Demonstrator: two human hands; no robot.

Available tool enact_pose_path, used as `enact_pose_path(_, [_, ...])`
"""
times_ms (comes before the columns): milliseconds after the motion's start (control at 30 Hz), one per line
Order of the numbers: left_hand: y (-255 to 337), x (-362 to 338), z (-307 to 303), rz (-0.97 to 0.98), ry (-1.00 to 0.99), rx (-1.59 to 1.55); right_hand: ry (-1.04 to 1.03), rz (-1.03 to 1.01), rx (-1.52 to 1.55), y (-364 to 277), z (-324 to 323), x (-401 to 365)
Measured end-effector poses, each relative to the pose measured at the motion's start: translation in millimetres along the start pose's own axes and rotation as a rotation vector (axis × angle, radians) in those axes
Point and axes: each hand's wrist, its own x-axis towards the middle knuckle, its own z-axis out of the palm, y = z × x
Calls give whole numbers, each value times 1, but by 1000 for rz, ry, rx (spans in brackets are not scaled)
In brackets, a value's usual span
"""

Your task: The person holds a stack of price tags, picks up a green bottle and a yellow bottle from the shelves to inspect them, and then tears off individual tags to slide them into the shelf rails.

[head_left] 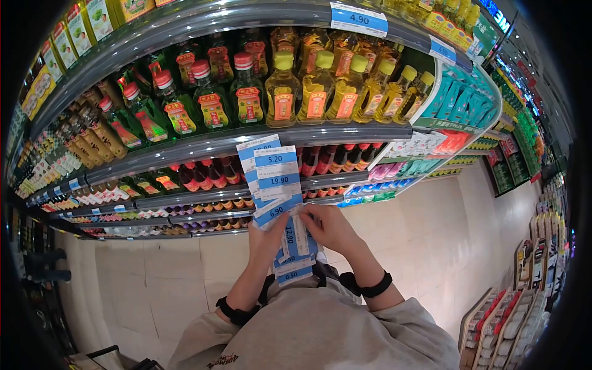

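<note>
A bundle of blue-and-white price labels (275, 176) fans out in front of my chest, printed with prices such as 5.20, 19.90 and 6.90. My left hand (269, 237) is closed on the bundle's left side, thumb near the 6.90 label. On the other side my right hand (328, 227) has its fingers pinched at the edge of a label, close to the left thumb. More labels (293, 275) hang below the hands, one reading 0.50. Both palms are turned inward, so part of the grip is hidden.
Ahead is a shelf rail (370, 133) beneath yellow-capped bottles (283, 92) and red-capped green bottles (248, 92). A 4.90 label (359, 20) sits on the upper rail. Tiled floor (425, 234) runs to the right, with stacked goods (502, 327) at lower right.
</note>
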Motion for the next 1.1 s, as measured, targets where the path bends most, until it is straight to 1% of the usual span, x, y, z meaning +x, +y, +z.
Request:
enact_pose_path(100, [-2,1,-2,5,-17,3,-53,-6,3,1,2,2])
enact_pose_path(167, [0,2,-2,7,-24,15,21,-102,-42,6,7,1])
enact_pose_path(200, [1,2,-3,9,-33,28,20,-103,-42,4,10,0])
enact_pose_path(267, [0,3,-3,1,-25,29,152,-51,-3,1,16,-2])
enact_pose_path(300, [0,3,-2,-5,-18,29,151,-54,-4,-1,19,-3])
enact_pose_path(367, [0,2,0,2,11,-5,296,-53,-52,-4,23,-4])
enact_pose_path(433, [4,2,4,15,36,-47,286,-36,-60,-12,16,-3])
enact_pose_path(500, [10,0,3,-56,77,-86,276,-6,-61,-13,12,-3])
enact_pose_path(567, [8,2,1,-41,82,-106,179,118,-22,-9,5,-2])
enact_pose_path(600, [7,3,1,-27,89,-126,182,117,-23,-9,4,-1])
enact_pose_path(633, [9,2,2,-26,88,-127,203,144,20,-8,4,-1])
enact_pose_path(700, [16,-1,4,-95,46,-229,224,171,63,-6,3,1])
enact_pose_path(767, [10,0,3,-73,20,-222,263,138,24,-4,3,3])
enact_pose_path(833, [7,-1,3,-52,-5,-214,301,149,57,-5,4,3])
enact_pose_path(900, [7,-2,6,-54,15,-288,340,160,89,-6,7,1])
enact_pose_path(967, [4,-2,9,-56,43,-279,427,178,-1,-9,10,-1])
enact_pose_path(1100, [4,-3,15,-42,125,-272,497,168,-19,-10,16,-2])
